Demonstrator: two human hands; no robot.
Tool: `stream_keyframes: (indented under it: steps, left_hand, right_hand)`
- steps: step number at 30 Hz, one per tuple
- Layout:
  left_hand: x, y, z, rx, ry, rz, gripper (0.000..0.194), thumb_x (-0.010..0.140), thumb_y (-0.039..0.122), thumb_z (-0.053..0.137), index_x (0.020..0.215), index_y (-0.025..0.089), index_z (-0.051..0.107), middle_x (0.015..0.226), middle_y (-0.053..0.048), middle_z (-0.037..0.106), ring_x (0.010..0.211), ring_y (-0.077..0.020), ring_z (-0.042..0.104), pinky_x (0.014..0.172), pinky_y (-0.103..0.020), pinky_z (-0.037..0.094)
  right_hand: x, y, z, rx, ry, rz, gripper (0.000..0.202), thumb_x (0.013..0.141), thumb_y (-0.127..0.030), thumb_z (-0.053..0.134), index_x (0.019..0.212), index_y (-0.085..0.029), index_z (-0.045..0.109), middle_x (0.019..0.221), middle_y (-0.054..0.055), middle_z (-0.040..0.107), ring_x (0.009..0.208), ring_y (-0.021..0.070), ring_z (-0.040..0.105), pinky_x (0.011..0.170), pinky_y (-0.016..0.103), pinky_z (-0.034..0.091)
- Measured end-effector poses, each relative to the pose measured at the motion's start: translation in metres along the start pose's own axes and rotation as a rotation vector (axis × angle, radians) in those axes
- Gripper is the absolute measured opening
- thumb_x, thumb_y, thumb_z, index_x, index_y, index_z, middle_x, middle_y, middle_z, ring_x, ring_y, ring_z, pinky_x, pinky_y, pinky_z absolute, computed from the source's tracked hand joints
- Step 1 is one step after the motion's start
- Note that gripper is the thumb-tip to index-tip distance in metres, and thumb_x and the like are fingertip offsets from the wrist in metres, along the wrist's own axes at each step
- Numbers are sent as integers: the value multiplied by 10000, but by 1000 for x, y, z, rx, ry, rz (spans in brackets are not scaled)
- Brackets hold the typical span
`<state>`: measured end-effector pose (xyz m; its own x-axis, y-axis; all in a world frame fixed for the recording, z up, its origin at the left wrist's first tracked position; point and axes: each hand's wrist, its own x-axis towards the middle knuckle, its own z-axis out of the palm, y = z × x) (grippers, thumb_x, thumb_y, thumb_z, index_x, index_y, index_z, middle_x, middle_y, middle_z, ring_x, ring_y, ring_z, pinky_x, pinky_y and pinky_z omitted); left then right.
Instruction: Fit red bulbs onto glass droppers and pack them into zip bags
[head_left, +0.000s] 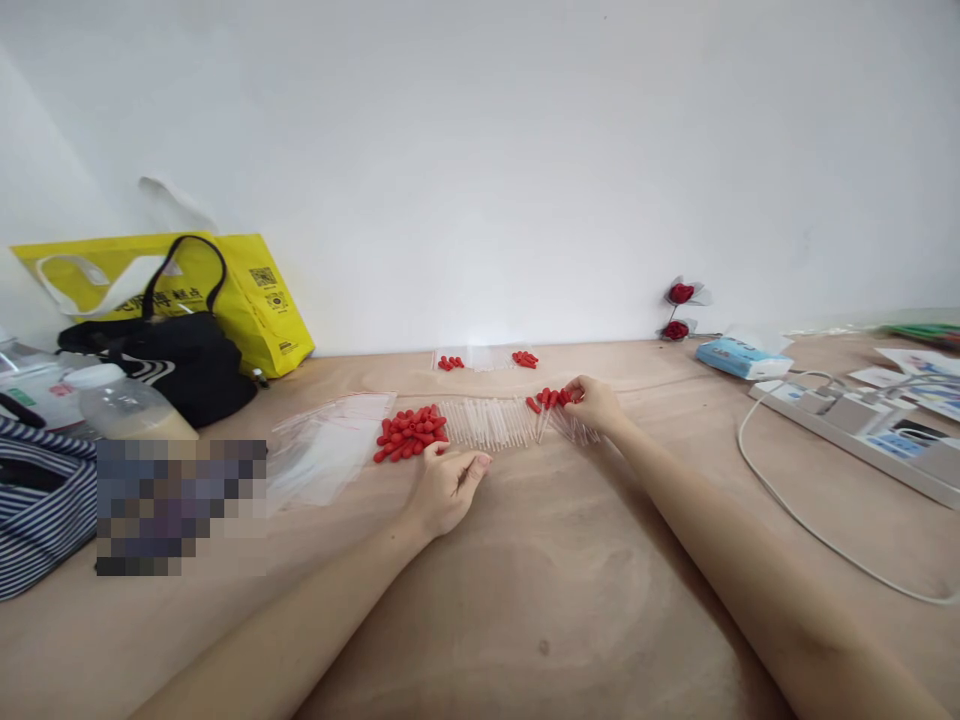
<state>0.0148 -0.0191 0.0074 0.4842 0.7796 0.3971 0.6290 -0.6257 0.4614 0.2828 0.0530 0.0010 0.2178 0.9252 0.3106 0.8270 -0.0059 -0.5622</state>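
Observation:
My right hand [594,403] is closed, its fingertips pinched on a red bulb-shaped cap [565,396] at the right end of a row of thin clear tubes [487,424]. Several tubes beside it carry red caps [547,398] on their far ends. Nearer to me, my left hand [448,490] is curled with thumb and fingers together; whatever it holds, if anything, is hidden. Just beyond that hand lies a pile of loose red caps [409,434], touching the left end of the row. Clear plastic bags [330,450] lie left of the pile.
By the wall lies a clear bag [480,358] with red pieces at both ends. Bags [285,310] and a bottle [131,405] stand left, near a blurred patch. Fabric roses [681,294], a tissue pack [739,357] and a power strip [855,430] with a looping cable [780,505] are right.

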Motion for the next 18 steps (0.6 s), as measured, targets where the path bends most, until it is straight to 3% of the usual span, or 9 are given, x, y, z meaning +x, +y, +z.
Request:
stream_keyframes:
  steps: [11, 18]
  left_hand:
    - [-1, 2, -1, -15, -8, -4, 333, 882, 332, 302, 797, 205, 598, 713, 10, 677, 697, -145, 591, 903, -433, 243]
    - [0, 1, -1, -14, -17, -8, 338, 882, 331, 300, 799, 204, 602, 711, 11, 675, 694, -145, 588, 905, -430, 245]
  right_hand:
    - [-3, -3, -3, 32, -8, -21, 235, 575, -128, 550, 806, -168, 569, 700, -4, 601, 632, 108, 540, 551, 190, 377]
    - [-9, -10, -6, -109, 73, 118, 184, 642, -323, 543, 766, -191, 577, 732, 37, 616, 739, 189, 565, 659, 286, 372]
